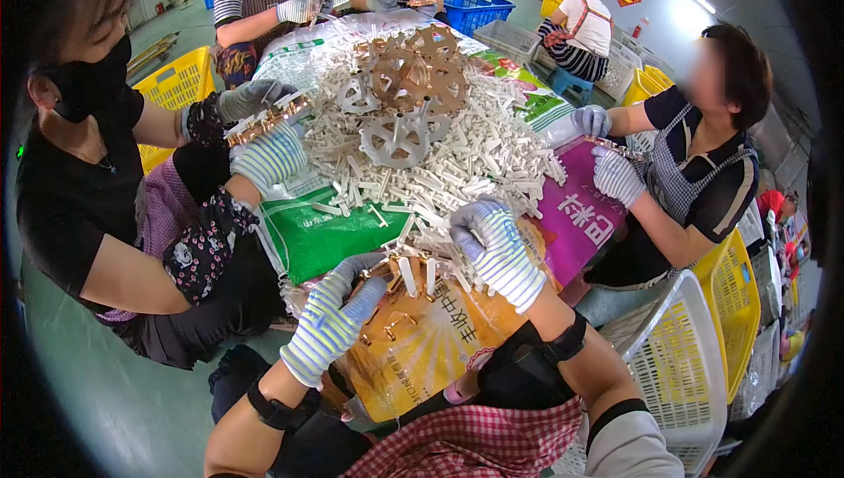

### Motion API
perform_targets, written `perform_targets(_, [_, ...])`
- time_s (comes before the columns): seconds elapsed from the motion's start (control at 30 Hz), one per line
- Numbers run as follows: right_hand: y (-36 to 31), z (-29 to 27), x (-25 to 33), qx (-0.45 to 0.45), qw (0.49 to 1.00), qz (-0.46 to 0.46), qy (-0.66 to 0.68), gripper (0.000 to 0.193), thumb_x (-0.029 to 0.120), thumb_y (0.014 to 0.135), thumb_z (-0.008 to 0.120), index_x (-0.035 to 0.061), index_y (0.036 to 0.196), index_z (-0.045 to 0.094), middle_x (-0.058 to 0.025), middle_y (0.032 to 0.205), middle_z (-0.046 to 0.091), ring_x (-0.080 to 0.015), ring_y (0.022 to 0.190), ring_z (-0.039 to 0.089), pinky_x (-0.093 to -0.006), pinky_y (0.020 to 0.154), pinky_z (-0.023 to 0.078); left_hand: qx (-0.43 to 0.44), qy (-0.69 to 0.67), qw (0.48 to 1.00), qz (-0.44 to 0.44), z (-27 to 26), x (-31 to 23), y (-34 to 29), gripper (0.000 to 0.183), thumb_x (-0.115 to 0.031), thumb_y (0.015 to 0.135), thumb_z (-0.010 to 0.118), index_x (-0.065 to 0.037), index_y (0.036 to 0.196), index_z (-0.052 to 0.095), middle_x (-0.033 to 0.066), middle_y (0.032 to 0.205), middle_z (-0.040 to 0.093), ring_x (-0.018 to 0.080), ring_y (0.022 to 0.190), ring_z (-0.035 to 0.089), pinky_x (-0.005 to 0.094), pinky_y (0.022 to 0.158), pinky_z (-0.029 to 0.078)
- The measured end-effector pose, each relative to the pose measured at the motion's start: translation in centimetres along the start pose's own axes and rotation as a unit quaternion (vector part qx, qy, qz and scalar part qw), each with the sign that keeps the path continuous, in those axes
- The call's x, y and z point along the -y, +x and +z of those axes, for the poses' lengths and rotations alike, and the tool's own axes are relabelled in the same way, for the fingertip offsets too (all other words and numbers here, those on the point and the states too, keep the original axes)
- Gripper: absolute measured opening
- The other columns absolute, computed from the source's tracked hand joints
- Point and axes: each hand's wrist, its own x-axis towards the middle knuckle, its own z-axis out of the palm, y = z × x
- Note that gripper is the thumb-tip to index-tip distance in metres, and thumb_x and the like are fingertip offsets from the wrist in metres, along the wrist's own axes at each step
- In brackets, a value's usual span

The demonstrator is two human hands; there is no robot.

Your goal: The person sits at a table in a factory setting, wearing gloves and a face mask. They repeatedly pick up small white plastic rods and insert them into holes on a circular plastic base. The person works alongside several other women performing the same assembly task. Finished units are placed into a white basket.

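My left hand (327,324), in a striped glove with grey fingers, is closed around a copper-coloured metal strip (376,269). Short white plastic pieces (407,277) stand up along the strip's right end. To the right, at the front edge of a heap of loose white plastic pieces (475,148), my gloved right hand (499,254) has its fingers curled together. Whatever may be between those fingertips is hidden. Small copper-coloured clips (403,320) lie on the orange sack (431,355) beside my left hand.
Brown and grey toothed metal discs (413,83) rest on the heap. Printed sacks, green (321,236) and purple (576,206), cover the work surface. Several people in gloves sit around it; those at left and right hold strips. A white crate (677,364) and yellow crate (734,302) stand at right.
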Motion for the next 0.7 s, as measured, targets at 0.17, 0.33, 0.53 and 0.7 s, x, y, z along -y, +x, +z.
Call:
perform_targets(0.17, [0.3, -0.2, 1.0, 0.018, 0.983, 0.121, 0.136, 0.024, 0.004, 0.087, 0.063, 0.0034, 0.110, 0.068, -0.0092, 0.101, 0.068, -0.0216, 0.100, 0.063, -0.0352, 0.092, 0.048, -0.010, 0.056, 0.996, 0.070, 0.0, -0.1, 0.2, 0.039, -0.020, 0.095, 0.060, -0.001, 0.129, 0.060, 0.0085, 0.110, 0.067, 0.0155, 0.101, 0.060, 0.0294, 0.092, 0.047])
perform_targets(0.33, [-0.3, -0.9, 5.4, 0.009, 0.971, 0.031, 0.236, 0.016, 0.012, 0.089, 0.066, 0.0040, 0.103, 0.067, -0.0099, 0.093, 0.064, -0.0268, 0.091, 0.063, -0.0390, 0.087, 0.048, -0.005, 0.040, 0.998, 0.050, 0.1, 0.6, -0.2, 0.039, -0.016, 0.094, 0.060, -0.001, 0.131, 0.059, 0.0120, 0.112, 0.068, 0.0184, 0.103, 0.061, 0.0316, 0.093, 0.048])
perform_targets(0.53, [-0.6, 0.4, 8.8, -0.016, 0.975, -0.131, 0.177, 0.018, 0.027, 0.087, 0.072, 0.0118, 0.091, 0.065, -0.0081, 0.111, 0.062, -0.0316, 0.110, 0.058, -0.0533, 0.102, 0.039, 0.002, 0.080, 0.987, 0.136, 1.0, 1.2, -0.1, 0.039, -0.011, 0.096, 0.057, 0.001, 0.133, 0.056, 0.0132, 0.117, 0.065, 0.0207, 0.110, 0.062, 0.0324, 0.097, 0.047])
perform_targets(0.7, [-0.9, 1.3, 8.4, -0.004, 0.985, -0.119, 0.128, 0.021, 0.032, 0.083, 0.074, 0.0133, 0.091, 0.069, -0.0079, 0.119, 0.061, -0.0348, 0.122, 0.054, -0.0551, 0.108, 0.034, 0.012, 0.115, 0.976, 0.184, 1.1, 1.4, 0.0, 0.044, -0.007, 0.089, 0.060, 0.001, 0.132, 0.057, 0.0155, 0.122, 0.066, 0.0226, 0.110, 0.063, 0.0347, 0.098, 0.048])
